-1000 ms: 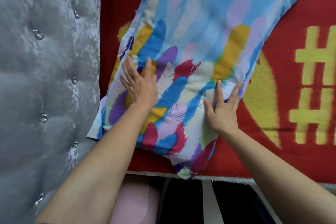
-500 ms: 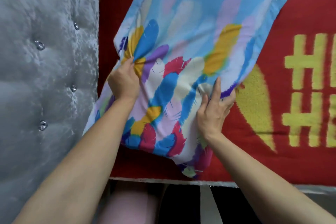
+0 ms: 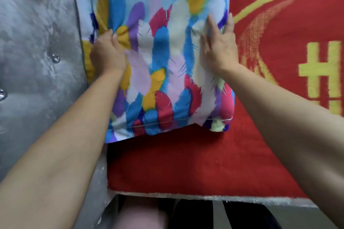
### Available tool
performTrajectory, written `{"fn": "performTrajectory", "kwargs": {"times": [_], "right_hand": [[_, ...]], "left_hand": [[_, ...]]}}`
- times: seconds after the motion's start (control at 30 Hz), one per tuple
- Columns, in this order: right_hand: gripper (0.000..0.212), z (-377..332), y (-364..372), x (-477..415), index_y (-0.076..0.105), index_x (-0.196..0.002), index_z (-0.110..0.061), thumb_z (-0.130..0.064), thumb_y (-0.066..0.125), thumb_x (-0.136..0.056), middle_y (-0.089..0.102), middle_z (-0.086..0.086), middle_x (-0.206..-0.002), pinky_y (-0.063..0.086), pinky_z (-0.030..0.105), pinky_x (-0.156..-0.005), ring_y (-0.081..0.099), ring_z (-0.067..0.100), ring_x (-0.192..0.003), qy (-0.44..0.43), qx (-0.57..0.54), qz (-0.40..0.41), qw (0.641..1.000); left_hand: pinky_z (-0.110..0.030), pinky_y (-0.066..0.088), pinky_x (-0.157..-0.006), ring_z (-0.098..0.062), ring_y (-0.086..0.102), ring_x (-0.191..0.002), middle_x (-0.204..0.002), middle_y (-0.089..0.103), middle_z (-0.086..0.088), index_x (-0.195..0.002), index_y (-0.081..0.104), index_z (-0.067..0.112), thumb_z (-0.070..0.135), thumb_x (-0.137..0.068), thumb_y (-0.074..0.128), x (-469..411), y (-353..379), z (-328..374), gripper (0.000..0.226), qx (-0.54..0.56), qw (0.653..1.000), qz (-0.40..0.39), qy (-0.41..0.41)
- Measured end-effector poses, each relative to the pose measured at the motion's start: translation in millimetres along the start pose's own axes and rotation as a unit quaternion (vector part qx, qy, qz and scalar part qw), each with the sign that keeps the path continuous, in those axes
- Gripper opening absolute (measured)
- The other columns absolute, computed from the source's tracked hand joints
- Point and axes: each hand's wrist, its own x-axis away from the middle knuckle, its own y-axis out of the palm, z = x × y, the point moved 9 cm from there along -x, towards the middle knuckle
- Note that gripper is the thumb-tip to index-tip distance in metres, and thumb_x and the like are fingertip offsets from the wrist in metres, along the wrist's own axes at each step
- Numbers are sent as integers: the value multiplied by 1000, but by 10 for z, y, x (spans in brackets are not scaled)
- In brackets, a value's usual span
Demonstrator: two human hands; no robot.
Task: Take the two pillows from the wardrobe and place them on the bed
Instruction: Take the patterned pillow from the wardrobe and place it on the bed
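With the left hand (image 3: 107, 55) bunching the pillow (image 3: 160, 46) cover at nine o'clock and the right hand (image 3: 219, 46) flat at three o'clock, tugging may drag it askew against the headboard (image 3: 37, 42)

A grey tufted headboard (image 3: 33, 61) fills the left side — shiny velvet-like fabric set with glinting buttons (image 3: 55, 58). A red blanket (image 3: 186, 160) with yellow woven motifs (image 3: 320, 74) lies to the right, its pale edge at the bottom. Below it, the floor looks dark with light stripes.

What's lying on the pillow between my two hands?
Nothing; in the head view only bare feather-print pillow fabric spans between the left hand and right hand.
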Motion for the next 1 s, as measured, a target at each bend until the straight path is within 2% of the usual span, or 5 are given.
{"fn": "performTrajectory", "kwargs": {"times": [0.1,0.17,0.47,0.8,1.0], "right_hand": [[62,243,630,301,28,-151,-29,-59,38,-98,1,27,-160,28,51,-113,27,52,-138,-8,80,-179,981],[74,406,906,660,9,-156,-37,-68,34,-94,-15,18,-162,15,59,-117,-3,49,-147,-7,102,-225,969],[85,410,906,1016,4,-155,-41,-82,31,-85,-14,15,-163,19,69,-111,-4,48,-147,12,114,-123,986],[85,434,883,1111,16,-154,-43,-84,37,-82,5,19,-163,49,52,-82,40,45,-120,23,172,-69,982],[80,545,952,1439,12,-156,-35,-76,29,-90,3,26,-162,35,55,-105,30,52,-131,21,162,-72,984]], "left_hand": [[-45,39,-104,-40,47,-125,-137,51,-23,-128,57,10,37,-94,40,436,676,-415,46,-45,980,-191,20],[-51,18,-118,-40,21,-143,-154,28,-24,-145,38,19,49,-95,39,924,986,-719,59,-122,954,-275,22],[-61,3,-115,-33,-14,-147,-163,-10,-1,-152,2,40,73,-89,22,1303,1138,-880,74,-136,940,-310,-46],[-70,21,-107,-34,-1,-148,-164,-3,-1,-151,10,37,65,-93,25,1408,1143,-855,66,-150,956,-251,-39],[-66,19,-111,-36,-2,-148,-163,-5,-5,-153,4,31,57,-97,22,1800,1066,-931,65,-160,954,-252,-31]]}}
